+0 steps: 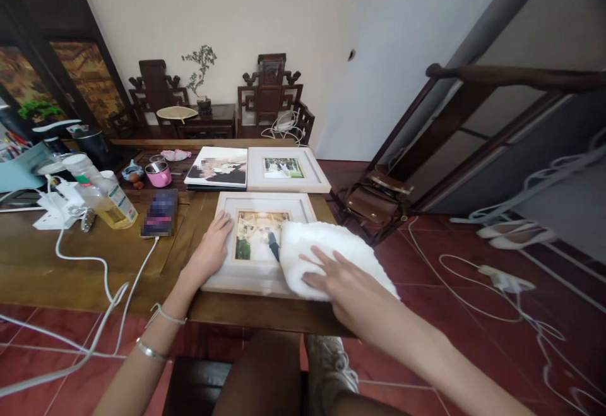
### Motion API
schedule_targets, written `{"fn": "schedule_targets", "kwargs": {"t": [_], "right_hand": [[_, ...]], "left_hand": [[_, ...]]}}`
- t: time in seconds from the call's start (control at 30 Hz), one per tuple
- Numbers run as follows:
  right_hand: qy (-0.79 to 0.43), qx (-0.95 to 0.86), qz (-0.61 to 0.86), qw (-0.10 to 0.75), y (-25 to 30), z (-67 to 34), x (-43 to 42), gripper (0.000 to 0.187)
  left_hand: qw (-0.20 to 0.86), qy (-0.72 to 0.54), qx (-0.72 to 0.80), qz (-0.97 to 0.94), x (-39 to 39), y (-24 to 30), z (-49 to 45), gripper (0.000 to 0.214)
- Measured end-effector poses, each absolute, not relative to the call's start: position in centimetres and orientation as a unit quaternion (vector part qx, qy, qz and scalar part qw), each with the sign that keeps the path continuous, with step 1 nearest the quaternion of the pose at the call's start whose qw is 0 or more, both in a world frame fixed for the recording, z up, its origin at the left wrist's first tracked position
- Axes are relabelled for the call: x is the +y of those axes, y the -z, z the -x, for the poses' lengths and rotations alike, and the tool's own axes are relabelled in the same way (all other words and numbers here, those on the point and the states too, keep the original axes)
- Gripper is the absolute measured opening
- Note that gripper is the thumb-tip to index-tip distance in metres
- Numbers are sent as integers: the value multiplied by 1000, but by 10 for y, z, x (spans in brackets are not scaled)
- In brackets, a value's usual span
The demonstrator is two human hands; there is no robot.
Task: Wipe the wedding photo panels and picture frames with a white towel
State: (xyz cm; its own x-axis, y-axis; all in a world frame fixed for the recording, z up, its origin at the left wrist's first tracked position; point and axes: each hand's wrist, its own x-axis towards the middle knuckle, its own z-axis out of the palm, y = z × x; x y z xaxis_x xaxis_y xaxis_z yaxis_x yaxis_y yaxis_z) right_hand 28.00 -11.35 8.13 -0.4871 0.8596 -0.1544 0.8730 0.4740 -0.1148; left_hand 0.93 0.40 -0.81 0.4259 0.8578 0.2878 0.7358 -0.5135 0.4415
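Observation:
A picture frame (218, 277) with a pale wooden rim and a printed photo inside lies flat near the table's front edge. My left hand (214, 245) grips its left side, fingers resting over the rim. On the frame's right part my right hand (338, 277) presses and holds a fluffy white cloth (350, 242), fingers bent into it. The cloth covers the photo's right edge and the frame's lower right corner, and hangs past the frame's side.
Behind lie a second picture frame (322, 179) and a photo book (222, 179). To the left are a phone (161, 211) on a cable, a bottle of yellow liquid (116, 204), a power strip (59, 204) and a pink cup (158, 175). A wooden chair (426, 132) stands right.

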Motion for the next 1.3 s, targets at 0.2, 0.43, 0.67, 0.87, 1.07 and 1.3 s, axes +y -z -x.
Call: {"fn": "schedule_targets", "kwargs": {"t": [0.2,0.43,0.67,0.87,1.07,1.3], "right_hand": [[-28,814,-580,-10,-54,-282,-21,62],[-77,820,-567,17,-49,-270,3,51],[31,854,-515,71,-68,-265,-108,58],[83,864,-497,27,-70,-266,-123,63],[-16,843,-533,-65,-44,-276,-30,60],[-44,836,-545,-49,-43,-272,8,56]], "left_hand": [[117,-234,474,-841,3,4,-9,64],[95,-261,464,-841,7,10,-8,61],[103,-269,470,-834,9,14,-9,61],[109,-255,465,-841,8,12,-7,65],[103,-244,457,-849,10,11,-4,64],[85,-279,441,-849,14,15,-2,59]]}}
